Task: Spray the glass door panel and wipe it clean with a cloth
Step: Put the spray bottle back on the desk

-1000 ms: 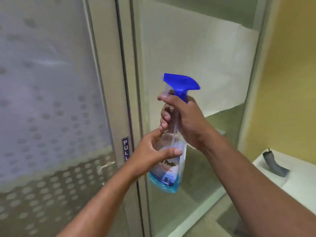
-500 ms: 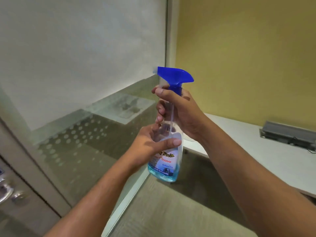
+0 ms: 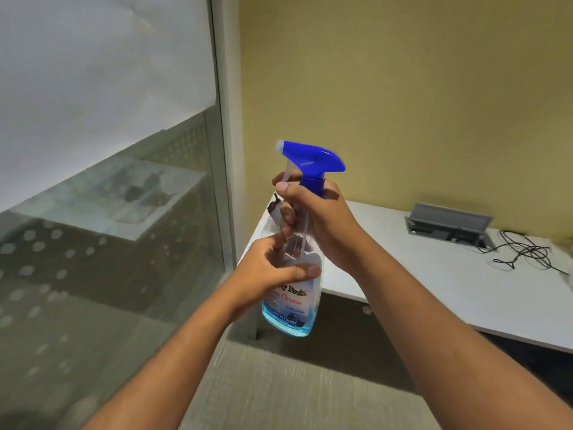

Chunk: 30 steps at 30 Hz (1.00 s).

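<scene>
spray bottle [image 3: 291, 293] label partly behind left-hand fingers [image 3: 305, 270], glass panel [image 3: 102, 187] cropped left

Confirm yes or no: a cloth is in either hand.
No: both the left hand and right hand grip only the spray bottle.

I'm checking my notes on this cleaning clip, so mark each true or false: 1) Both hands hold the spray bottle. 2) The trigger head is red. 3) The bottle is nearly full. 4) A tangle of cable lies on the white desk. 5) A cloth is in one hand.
1) True: the right hand grips the neck of the spray bottle, the left hand its body.
2) False: the trigger head is blue.
3) False: blue liquid sits only at the bottom.
4) True: the cable lies on the desk.
5) False: no cloth is visible.
</scene>
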Each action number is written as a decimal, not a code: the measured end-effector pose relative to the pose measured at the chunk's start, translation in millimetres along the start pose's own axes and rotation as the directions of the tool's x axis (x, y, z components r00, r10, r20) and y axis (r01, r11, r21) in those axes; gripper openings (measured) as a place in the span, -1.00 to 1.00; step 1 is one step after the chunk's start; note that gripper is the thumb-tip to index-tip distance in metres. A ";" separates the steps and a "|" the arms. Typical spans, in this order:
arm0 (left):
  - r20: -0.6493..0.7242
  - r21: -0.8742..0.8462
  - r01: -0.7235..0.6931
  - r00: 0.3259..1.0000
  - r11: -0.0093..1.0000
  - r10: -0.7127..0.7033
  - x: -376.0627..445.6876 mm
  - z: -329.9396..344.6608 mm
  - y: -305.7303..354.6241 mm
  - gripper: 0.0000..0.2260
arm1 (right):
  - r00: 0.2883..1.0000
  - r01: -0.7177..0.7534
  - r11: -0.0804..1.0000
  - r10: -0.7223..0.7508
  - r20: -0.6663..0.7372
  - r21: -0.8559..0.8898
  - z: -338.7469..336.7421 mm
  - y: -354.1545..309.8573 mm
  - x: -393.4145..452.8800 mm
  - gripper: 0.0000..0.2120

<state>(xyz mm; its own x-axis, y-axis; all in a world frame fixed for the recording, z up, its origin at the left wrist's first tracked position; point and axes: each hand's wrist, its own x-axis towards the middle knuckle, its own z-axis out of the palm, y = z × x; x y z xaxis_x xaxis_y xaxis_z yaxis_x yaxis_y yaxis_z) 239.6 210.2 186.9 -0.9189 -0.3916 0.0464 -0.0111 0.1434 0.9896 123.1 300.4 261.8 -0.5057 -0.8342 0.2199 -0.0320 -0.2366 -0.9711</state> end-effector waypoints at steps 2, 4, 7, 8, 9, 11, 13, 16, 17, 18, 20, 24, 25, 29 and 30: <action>0.044 0.003 0.017 0.999 1.000 -0.017 29.9 -10.2 -6.2 -0.46 | 0.998 -0.021 0.999 0.019 -0.055 -0.025 -10.4 9.5 23.0 -0.77; 0.105 0.018 0.024 0.994 1.000 -0.025 57.8 -18.0 -12.2 -0.51 | 0.992 -0.033 0.997 0.025 -0.124 -0.064 -21.2 17.7 41.5 -0.63; 0.187 0.047 0.034 0.981 0.998 -0.042 99.0 -23.9 -19.8 -0.52 | 0.982 -0.042 0.994 0.023 -0.185 -0.100 -40.2 29.2 63.6 -0.59; 0.214 0.055 0.039 0.976 0.998 -0.050 112.3 -23.7 -21.8 -0.52 | 0.980 -0.049 0.993 0.027 -0.198 -0.107 -47.8 32.1 70.2 -0.60; 0.237 0.061 0.040 0.970 0.997 -0.053 125.5 -23.5 -24.1 -0.52 | 0.976 -0.056 0.992 0.030 -0.214 -0.115 -55.5 35.3 77.0 -0.60; 0.261 0.077 0.041 0.963 0.996 -0.060 152.5 -23.0 -30.9 -0.52 | 0.965 -0.077 0.987 0.038 -0.258 -0.143 -71.9 45.4 93.1 -0.61; 0.251 0.112 0.047 0.965 0.993 -0.074 180.5 -21.6 -41.6 -0.46 | 0.957 -0.079 0.977 0.019 -0.290 -0.196 -88.5 58.6 110.1 -0.65; 0.202 0.204 0.033 0.976 0.978 -0.075 221.2 -16.1 -60.8 -0.24 | 0.959 -0.043 0.957 -0.042 -0.282 -0.287 -115.4 81.0 134.6 -0.73; 0.176 0.233 0.025 0.982 0.972 -0.067 232.8 -13.4 -67.5 -0.19 | 0.961 -0.033 0.951 -0.054 -0.272 -0.308 -125.9 89.5 141.9 -0.73; 0.149 0.259 0.012 0.987 0.966 -0.052 243.6 -10.8 -74.0 -0.17 | 0.963 -0.027 0.946 -0.062 -0.261 -0.324 -136.6 97.3 148.7 -0.72; 0.101 0.314 -0.015 0.995 0.949 -0.018 269.7 -2.7 -86.5 -0.15 | 0.968 -0.031 0.942 -0.055 -0.244 -0.334 -162.2 114.7 164.7 -0.63; 0.074 0.433 -0.021 0.997 0.901 -0.013 312.4 8.2 -108.8 -0.22 | 0.973 -0.066 0.937 -0.016 -0.231 -0.342 -196.5 149.1 186.6 -0.52; 0.069 0.450 -0.013 0.997 0.893 -0.020 324.4 11.7 -114.4 -0.25 | 0.971 -0.088 0.934 0.003 -0.237 -0.347 -205.4 157.6 192.3 -0.49; 0.088 0.475 0.013 0.994 0.880 -0.061 361.9 22.4 -138.8 -0.49 | 0.971 -0.187 0.922 0.121 -0.208 -0.339 -236.5 188.1 208.6 -0.36; 0.100 0.471 0.011 0.993 0.882 -0.066 369.2 24.9 -146.6 -0.56 | 0.971 -0.200 0.913 0.137 -0.194 -0.356 -243.6 194.8 211.6 -0.33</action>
<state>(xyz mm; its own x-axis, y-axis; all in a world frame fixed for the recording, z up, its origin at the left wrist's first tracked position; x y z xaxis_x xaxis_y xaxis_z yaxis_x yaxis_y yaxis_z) -107.9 67.1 55.6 -0.9511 -0.3070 -0.0331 -0.2059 0.5506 0.8090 -200.1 199.1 96.6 -0.6627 -0.7463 0.0623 -0.2348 0.1281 -0.9636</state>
